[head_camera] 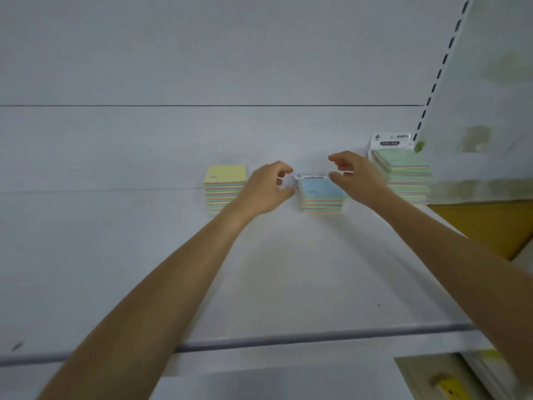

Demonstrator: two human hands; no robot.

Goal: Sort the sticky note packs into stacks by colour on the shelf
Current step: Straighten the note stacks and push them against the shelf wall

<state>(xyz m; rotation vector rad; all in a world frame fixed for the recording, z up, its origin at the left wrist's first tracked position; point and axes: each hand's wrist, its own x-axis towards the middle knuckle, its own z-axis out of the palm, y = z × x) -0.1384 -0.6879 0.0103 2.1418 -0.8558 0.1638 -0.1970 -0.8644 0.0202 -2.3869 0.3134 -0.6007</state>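
The blue-topped stack sits between your left hand and right hand, edges striped pastel; both hands curl beside it, grip unclear

White shelf with grey front edge at 6 o'clock; white back panel at 12 o'clock, crossed by a thin seam; slotted upright at 2 o'clock; ochre surface at 3 o'clock.
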